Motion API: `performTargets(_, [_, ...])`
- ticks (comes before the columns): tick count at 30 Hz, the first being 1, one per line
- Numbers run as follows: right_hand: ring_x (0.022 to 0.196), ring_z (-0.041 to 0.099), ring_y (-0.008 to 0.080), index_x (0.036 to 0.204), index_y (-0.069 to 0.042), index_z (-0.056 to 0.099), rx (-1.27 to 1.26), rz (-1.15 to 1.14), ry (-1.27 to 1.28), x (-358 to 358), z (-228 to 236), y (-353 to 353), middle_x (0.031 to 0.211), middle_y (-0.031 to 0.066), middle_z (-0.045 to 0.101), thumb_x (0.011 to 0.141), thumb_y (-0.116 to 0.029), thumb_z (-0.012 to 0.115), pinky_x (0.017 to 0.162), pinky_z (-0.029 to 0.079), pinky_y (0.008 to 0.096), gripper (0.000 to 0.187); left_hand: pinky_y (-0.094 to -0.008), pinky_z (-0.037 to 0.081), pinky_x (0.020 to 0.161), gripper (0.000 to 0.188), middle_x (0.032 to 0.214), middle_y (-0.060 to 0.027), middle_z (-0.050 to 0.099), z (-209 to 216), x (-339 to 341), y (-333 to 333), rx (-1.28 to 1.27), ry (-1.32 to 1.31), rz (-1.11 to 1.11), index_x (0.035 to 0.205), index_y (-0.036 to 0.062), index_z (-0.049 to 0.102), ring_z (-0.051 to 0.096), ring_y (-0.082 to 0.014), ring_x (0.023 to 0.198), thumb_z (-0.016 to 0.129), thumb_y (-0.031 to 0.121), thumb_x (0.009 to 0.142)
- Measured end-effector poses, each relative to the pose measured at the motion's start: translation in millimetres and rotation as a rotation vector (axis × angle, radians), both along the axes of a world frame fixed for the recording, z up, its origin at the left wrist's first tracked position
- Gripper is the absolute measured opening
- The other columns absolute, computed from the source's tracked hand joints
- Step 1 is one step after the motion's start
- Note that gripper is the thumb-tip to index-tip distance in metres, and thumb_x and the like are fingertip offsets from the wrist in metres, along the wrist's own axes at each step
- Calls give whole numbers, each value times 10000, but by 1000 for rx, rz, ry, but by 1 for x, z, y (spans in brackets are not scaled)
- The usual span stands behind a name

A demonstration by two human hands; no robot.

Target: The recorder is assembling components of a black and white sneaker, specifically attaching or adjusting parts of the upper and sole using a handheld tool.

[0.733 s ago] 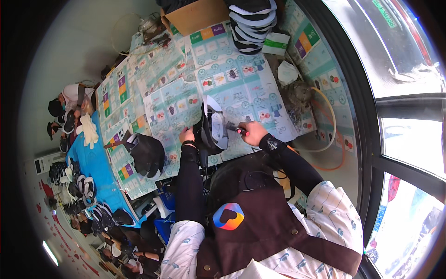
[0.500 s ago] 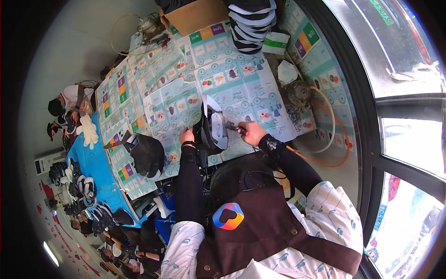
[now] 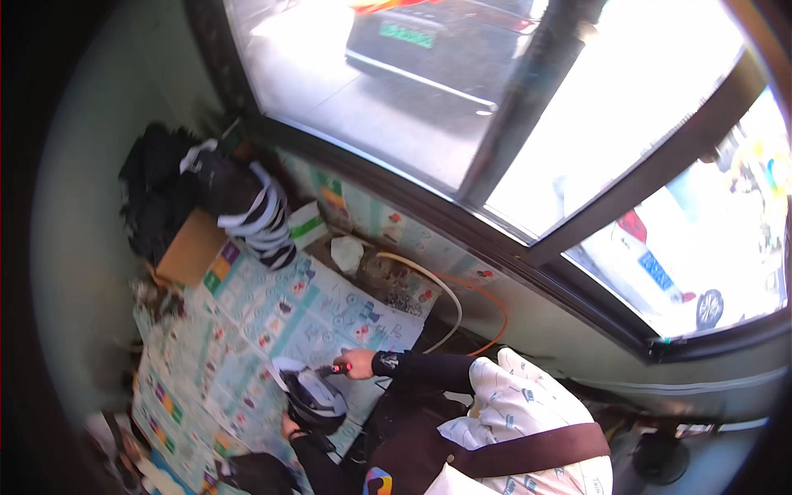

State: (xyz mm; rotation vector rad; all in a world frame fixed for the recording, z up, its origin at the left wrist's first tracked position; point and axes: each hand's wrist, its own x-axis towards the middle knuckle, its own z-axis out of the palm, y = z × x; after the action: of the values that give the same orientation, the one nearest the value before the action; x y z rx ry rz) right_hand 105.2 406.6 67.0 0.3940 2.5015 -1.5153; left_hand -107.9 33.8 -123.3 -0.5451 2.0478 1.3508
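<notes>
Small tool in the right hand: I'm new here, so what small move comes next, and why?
Perhaps ease the small tool along the dark piece: the right hand grips the tool, its tip close by, while the left hand is at the piece's opposite side.

The right arm (image 3: 437,373) is stretching in from the lower right, the right hand (image 3: 358,364) curling closed below the frame's centre. The left arm (image 3: 318,462) is angling up from the lower edge, the left hand (image 3: 290,426) showing only partly.
</notes>
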Motion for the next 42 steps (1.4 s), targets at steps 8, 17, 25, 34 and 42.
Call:
performTargets(8, [836,676,395,1087,-90,675,-184,-172,-126,14,32,18,856,188,703,699,-163,581,736,512,502,406,-443,528,936,426,1136,-142,718,86,25,49,626,-283,283,1205,-37,653,685,-302,1028,515,318,1014])
performTargets(17, [868,686,403,1099,-102,708,-53,-203,-45,16,5,9,893,204,722,694,-161,567,759,521,506,433,-455,519,987,416,1169,-135,719,103,30,52,640,-273,225,1228,-22,642,678,-310,1073,500,305,1015])
performTargets(25, [940,684,414,1127,-109,717,-2,-253,-68,21,16,11,951,212,727,751,-187,567,811,527,503,412,-456,524,978,443,1185,-134,718,102,35,50,681,-291,219,1225,-19,650,680,-312,1071,489,335,1011])
performTargets(34, [899,675,427,991,-68,708,-15,-222,-38,17,16,15,884,219,713,738,-148,545,795,517,527,311,-432,549,892,297,1113,-149,669,89,31,40,509,-42,319,1181,-19,604,679,-321,982,566,160,947])
performTargets(42, [921,675,431,951,-23,711,11,-375,-56,40,11,31,894,234,711,779,-174,623,828,523,518,244,-461,522,922,514,1257,-183,590,171,8,53,491,153,161,1368,4,501,614,-324,1103,635,218,921])
